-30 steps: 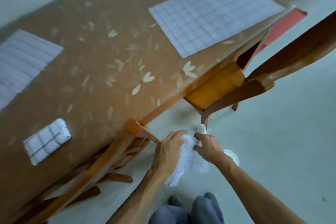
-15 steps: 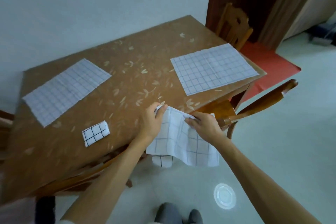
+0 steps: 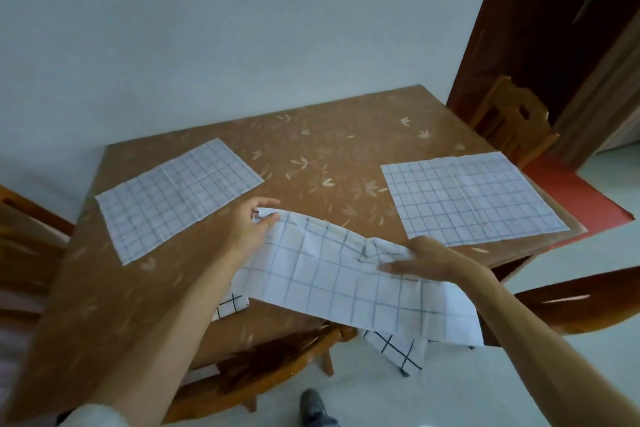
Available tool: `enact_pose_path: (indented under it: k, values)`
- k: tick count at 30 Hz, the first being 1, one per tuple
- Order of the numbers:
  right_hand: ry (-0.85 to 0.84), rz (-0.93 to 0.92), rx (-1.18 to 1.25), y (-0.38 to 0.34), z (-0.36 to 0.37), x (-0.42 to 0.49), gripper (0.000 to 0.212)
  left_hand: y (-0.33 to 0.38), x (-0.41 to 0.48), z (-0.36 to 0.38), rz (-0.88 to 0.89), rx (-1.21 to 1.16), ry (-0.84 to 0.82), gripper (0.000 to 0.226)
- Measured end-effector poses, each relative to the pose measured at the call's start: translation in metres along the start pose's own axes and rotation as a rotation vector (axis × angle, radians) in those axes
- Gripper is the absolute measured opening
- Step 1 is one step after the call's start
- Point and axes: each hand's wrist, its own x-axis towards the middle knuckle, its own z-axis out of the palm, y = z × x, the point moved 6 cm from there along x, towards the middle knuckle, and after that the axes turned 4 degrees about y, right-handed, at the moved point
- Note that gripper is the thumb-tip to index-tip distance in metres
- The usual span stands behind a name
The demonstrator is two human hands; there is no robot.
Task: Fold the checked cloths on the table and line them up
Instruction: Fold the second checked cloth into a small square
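Note:
A white checked cloth (image 3: 346, 284) is stretched, rumpled, over the brown table's (image 3: 329, 149) front edge, and its lower corner hangs below the edge. My left hand (image 3: 254, 225) pinches its upper left corner. My right hand (image 3: 429, 258) grips a bunched part on its right, thumb stretched out on top. Two more checked cloths lie flat on the table, one at the left (image 3: 176, 198) and one at the right (image 3: 471, 198). A small folded checked cloth (image 3: 230, 305) shows partly from under my left forearm.
Wooden chairs stand at the near edge (image 3: 270, 367), at the right (image 3: 571, 302), at the far right corner (image 3: 512, 121) and at the left (image 3: 20, 236). A red mat (image 3: 571, 191) lies before a dark door (image 3: 554, 28). A pale wall is behind the table.
Both hands have lifted the cloth from below the table edge and spread it wider over the tabletop. The view has tilted up, away from the floor.

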Motion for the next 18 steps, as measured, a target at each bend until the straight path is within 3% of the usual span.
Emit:
enact_pose_path:
  k: [5,12,18]
  values:
    - [0.068,-0.067,-0.002,-0.029,-0.016,0.062,0.043,-0.045,0.051,-0.036,-0.131,-0.015,0.09,0.017]
    - [0.036,-0.015,-0.076,-0.018,-0.026,0.128,0.015,-0.08,0.085,-0.078,-0.231,-0.028,0.166,0.025]
    - [0.137,0.028,-0.113,-0.015,-0.046,0.179,0.029,-0.091,0.105,-0.077,-0.276,0.021,0.171,0.026]
